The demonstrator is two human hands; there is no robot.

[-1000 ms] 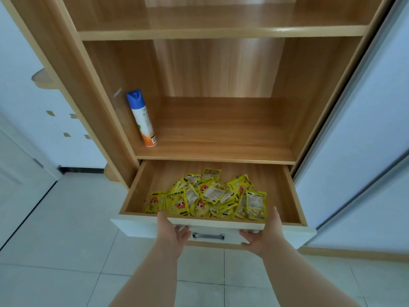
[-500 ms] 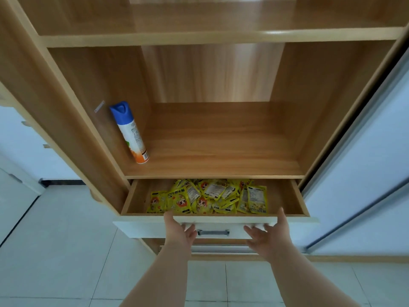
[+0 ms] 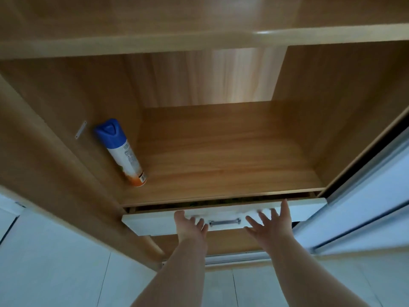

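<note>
A white drawer front [image 3: 155, 222] with a metal handle [image 3: 224, 222] sits under the wooden shelf, with only a narrow dark gap left above it. My left hand [image 3: 189, 227] presses flat on the drawer front just left of the handle, fingers straight. On the other side of the handle my right hand [image 3: 273, 222] presses with spread fingers. The yellow snack packets inside are almost wholly hidden; only a dark sliver shows in the gap.
A spray can [image 3: 122, 151] with a blue cap leans against the left wall of the wooden shelf [image 3: 221, 162]. A white sliding door [image 3: 365, 207] stands at the right. Pale floor tiles [image 3: 55, 273] lie below.
Both hands have pushed the drawer inward until it is nearly closed, and the yellow packets have dropped out of sight. The camera has moved closer to the cabinet.
</note>
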